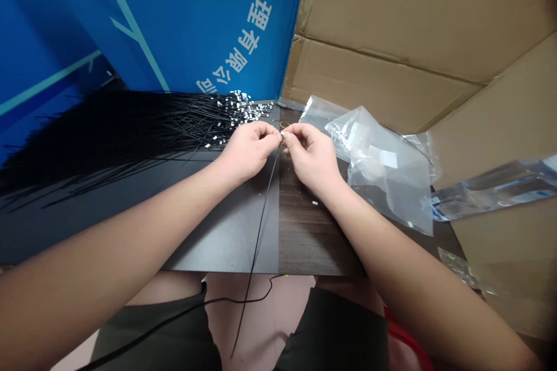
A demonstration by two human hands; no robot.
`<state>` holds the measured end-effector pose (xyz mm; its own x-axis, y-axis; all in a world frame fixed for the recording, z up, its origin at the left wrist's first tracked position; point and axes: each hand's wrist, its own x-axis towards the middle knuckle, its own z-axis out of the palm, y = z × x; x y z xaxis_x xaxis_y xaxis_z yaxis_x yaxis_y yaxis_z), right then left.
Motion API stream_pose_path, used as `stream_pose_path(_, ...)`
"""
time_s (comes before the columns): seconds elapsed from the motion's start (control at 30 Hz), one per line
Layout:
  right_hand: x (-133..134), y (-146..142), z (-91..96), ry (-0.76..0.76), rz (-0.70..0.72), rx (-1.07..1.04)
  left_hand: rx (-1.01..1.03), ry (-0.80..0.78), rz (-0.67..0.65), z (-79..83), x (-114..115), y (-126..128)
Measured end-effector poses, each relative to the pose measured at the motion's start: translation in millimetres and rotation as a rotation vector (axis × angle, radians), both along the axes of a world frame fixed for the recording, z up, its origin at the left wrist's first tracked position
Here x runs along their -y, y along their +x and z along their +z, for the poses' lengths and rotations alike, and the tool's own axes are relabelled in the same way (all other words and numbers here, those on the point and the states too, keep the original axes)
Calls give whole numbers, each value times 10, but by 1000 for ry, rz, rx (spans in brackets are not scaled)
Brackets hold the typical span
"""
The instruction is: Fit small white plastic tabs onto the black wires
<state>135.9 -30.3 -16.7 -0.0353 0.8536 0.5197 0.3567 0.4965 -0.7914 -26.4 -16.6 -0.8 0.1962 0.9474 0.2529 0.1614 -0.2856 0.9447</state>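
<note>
My left hand (248,151) and my right hand (311,157) meet at the fingertips above the dark tabletop (226,237). A tiny white connector (284,135) sits in my right fingers, partly hidden. A thin black wire (263,226) runs up into my left fingertips and hangs past the table's front edge. To the left lies a dense bundle of black wires (130,142), its ends carrying several small white connectors (243,109). A fine yellow wire loop (285,124) lies just beyond my fingertips.
Clear plastic bags (383,162) lie right of my right hand, with a loose white piece (314,203) on the wood-grain surface. Cardboard sheets (404,29) stand behind and right, and a blue printed board (195,23) stands behind. A black cable (174,319) crosses my lap.
</note>
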Motion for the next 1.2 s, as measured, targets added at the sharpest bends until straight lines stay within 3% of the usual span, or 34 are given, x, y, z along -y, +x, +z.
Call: stream_pose_path(1.2, 14, -25, -15, 14, -24, -6, 110, -114, -23, -69, -14, 25)
